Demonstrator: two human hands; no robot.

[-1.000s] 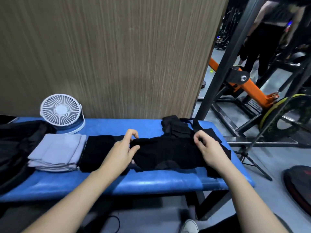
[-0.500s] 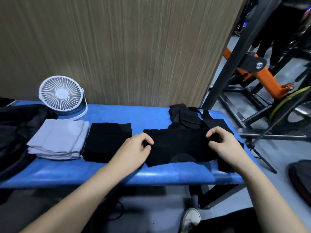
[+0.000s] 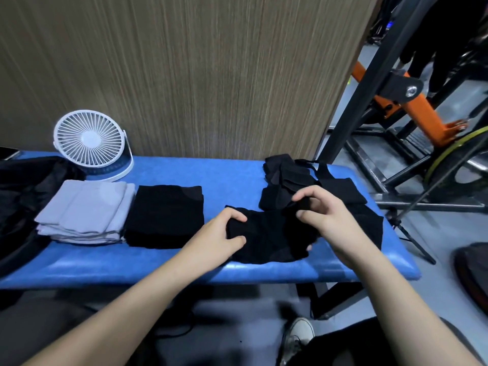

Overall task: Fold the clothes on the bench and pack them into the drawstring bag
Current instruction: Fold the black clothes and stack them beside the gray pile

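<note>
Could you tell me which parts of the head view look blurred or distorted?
Head view: wide-angle bend bows the blue bench and rack post; the floor below is smeared; black garment detail is lost in darkness; both hands, left hand and right hand, are fairly sharp.

Blue bench [image 3: 232, 178], fan [image 3: 89, 141], grey stack [image 3: 84, 210], black clothes [image 3: 272, 233]

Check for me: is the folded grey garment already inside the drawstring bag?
No, the folded grey garment lies on the blue bench beside a folded black garment.
</note>
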